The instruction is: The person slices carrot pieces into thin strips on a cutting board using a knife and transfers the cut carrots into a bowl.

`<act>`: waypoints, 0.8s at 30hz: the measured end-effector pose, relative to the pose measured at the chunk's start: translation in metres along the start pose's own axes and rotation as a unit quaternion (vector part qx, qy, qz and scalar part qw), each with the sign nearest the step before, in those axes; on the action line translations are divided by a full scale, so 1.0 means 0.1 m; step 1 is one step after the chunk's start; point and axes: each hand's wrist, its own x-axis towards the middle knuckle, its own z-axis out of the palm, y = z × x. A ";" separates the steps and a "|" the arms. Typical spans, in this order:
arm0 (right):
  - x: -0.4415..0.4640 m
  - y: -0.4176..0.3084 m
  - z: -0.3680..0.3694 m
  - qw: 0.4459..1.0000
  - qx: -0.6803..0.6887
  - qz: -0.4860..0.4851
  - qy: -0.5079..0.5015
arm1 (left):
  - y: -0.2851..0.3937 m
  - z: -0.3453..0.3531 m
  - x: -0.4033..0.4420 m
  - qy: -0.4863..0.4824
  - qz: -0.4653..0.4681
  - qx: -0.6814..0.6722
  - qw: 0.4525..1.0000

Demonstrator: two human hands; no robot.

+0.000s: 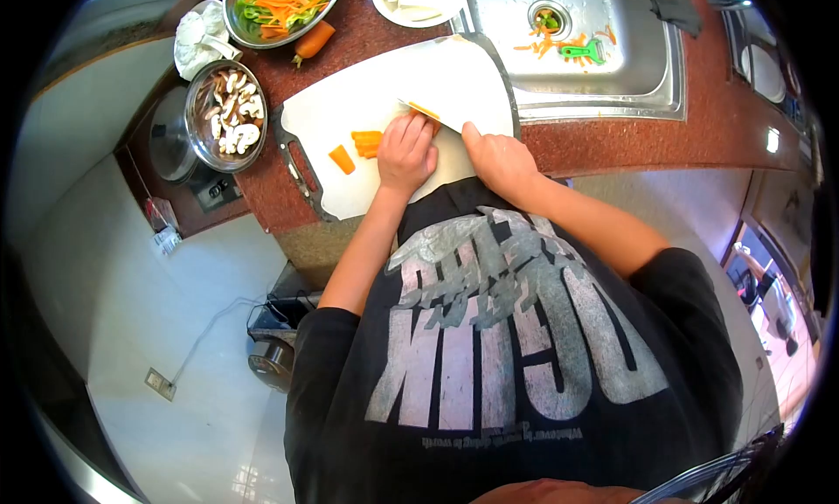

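My right hand point(505, 163) is wrapped round the handle of a knife point(444, 120), whose blade points to the upper left with a strip of orange carrot against it. Close beside the blade, my left hand point(407, 155) has its fingers curled down on a piece of carrot point(436, 128), mostly hidden beneath them. Both hands are over a white cutting board point(393, 80) with dark ends. Left of my left hand lie a stack of carrot slices point(366, 143) and a separate carrot piece point(342, 160).
A metal bowl point(189, 120) of sliced mushrooms point(236, 111) stands left of the board. Behind are a bowl point(229, 24) of carrot and green strips, a carrot chunk point(315, 43) and a white bowl point(377, 6). A green peeler point(584, 51) lies in the sink point(625, 76).
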 end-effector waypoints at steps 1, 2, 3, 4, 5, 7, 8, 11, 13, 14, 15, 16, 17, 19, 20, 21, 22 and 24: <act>0.03 0.03 0.02 1.000 0.002 -0.013 0.022 | 0.00 0.01 0.00 -0.001 0.002 0.001 1.000; 0.03 0.07 0.05 0.999 0.004 -0.027 0.044 | -0.01 0.02 0.00 0.002 0.002 0.001 1.000; 0.02 0.05 0.00 0.999 0.002 -0.027 0.043 | -0.01 0.02 -0.02 -0.003 0.001 0.007 1.000; 0.03 0.03 -0.05 1.000 -0.008 -0.017 0.025 | -0.01 0.01 -0.03 -0.008 0.002 0.013 1.000; 0.05 0.02 -0.11 1.000 -0.019 -0.007 0.008 | -0.01 0.02 -0.03 -0.006 0.003 0.013 1.000; -0.03 -0.01 -0.22 0.999 -0.033 -0.015 0.010 | -0.01 0.02 -0.03 0.002 0.004 0.013 1.000; -0.08 -0.03 -0.24 0.999 -0.046 -0.019 0.008 | -0.02 0.02 -0.03 0.003 0.002 0.013 1.000; -0.18 -0.08 -0.25 0.998 -0.065 -0.005 -0.006 | -0.01 0.01 -0.04 -0.002 0.002 0.012 1.000; -0.21 -0.10 -0.27 0.998 -0.067 0.001 0.002 | -0.02 0.01 -0.02 -0.004 0.000 0.009 1.000; -0.22 -0.11 -0.26 0.998 -0.067 0.006 0.007 | -0.02 0.01 -0.02 -0.004 0.001 0.009 1.000; -0.22 -0.10 -0.25 0.998 -0.067 0.007 0.008 | -0.02 0.01 -0.01 -0.005 -0.001 0.009 1.000; -0.23 -0.10 -0.23 0.998 -0.055 0.007 0.006 | -0.01 0.00 -0.01 -0.008 -0.004 0.009 1.000; -0.23 -0.10 -0.22 0.999 -0.044 0.008 0.002 | -0.01 0.00 -0.01 -0.009 -0.003 0.008 1.000; -0.22 -0.11 -0.22 0.999 -0.049 0.009 0.004 | 0.00 -0.01 0.02 0.009 0.002 0.001 1.000; -0.22 -0.12 -0.22 0.998 -0.054 0.008 0.007 | 0.00 -0.01 0.02 0.007 0.001 0.000 1.000; -0.21 -0.12 -0.22 0.999 -0.053 0.009 0.005 | -0.01 0.00 0.00 -0.002 -0.003 0.004 1.000; -0.19 -0.13 -0.24 0.998 -0.064 0.001 0.012 | -0.02 0.01 -0.02 -0.012 -0.006 0.009 1.000; -0.14 -0.12 -0.23 0.997 -0.075 -0.006 0.019 | -0.03 0.03 -0.03 -0.009 -0.004 0.008 1.000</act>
